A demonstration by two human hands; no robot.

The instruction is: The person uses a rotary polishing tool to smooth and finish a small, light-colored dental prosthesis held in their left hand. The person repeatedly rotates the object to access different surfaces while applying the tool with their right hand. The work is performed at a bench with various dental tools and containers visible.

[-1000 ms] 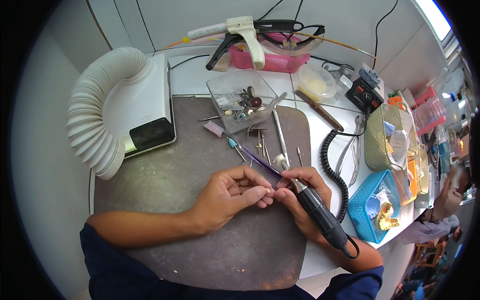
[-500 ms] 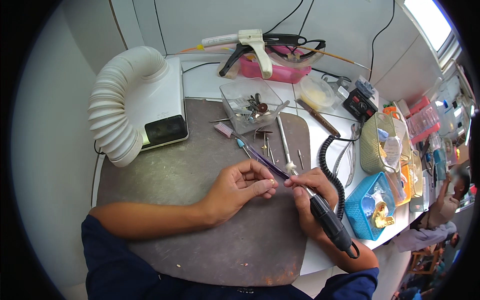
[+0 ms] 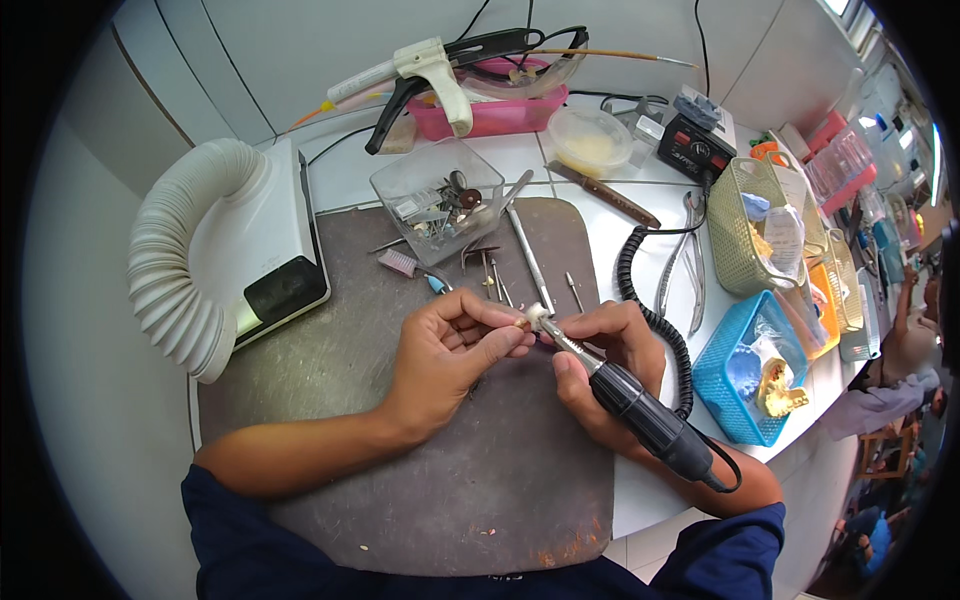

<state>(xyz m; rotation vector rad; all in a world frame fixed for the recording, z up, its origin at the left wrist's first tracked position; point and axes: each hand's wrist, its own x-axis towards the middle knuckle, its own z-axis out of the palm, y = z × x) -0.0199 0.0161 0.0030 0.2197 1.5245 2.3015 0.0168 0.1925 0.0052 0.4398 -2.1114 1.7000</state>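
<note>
Yellowish piece, very small, sits pinched between thumb and fingertips of the left hand, over the dark mat. The right hand grips a black rotary tool; its white tip is right beside the piece, but whether they touch, I cannot tell. Beyond, a clear box holds metal bits; a blue basket stands right.

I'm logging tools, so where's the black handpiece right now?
In the head view, right of centre: the right hand holds the black handpiece, its white tip beside the small piece in the left hand.
</note>
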